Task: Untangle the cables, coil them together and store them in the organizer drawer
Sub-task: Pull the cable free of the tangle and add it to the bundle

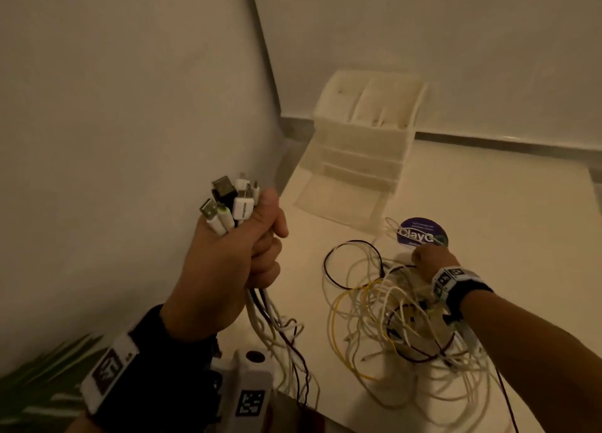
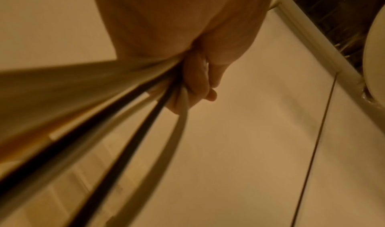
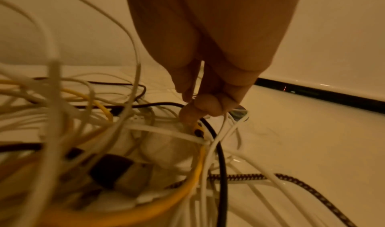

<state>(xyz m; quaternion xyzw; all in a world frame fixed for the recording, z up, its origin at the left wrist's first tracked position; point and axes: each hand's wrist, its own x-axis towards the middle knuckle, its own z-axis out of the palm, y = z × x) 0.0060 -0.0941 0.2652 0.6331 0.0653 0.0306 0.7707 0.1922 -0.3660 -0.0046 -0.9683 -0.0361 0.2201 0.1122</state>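
Note:
My left hand [image 1: 241, 253] is raised in a fist round a bundle of cable ends, with several USB plugs [image 1: 229, 204] sticking out above it. In the left wrist view the fingers [image 2: 198, 82] curl round white and dark cables [image 2: 125, 115] that run down. A tangled heap of white, yellow and dark cables [image 1: 400, 318] lies on the white table. My right hand [image 1: 430, 260] reaches into the heap's far side, and in the right wrist view its fingertips [image 3: 200, 105] pinch a thin white cable [image 3: 218, 131]. The translucent organizer [image 1: 361, 139] stands at the back, its bottom drawer [image 1: 338, 201] pulled out.
A round purple disc with white lettering [image 1: 423, 232] lies just beyond my right hand. Walls meet in a corner on the left behind the organizer. A white device [image 1: 250, 390] sits at the table's near edge. A braided cable [image 3: 270, 177] trails off to the right.

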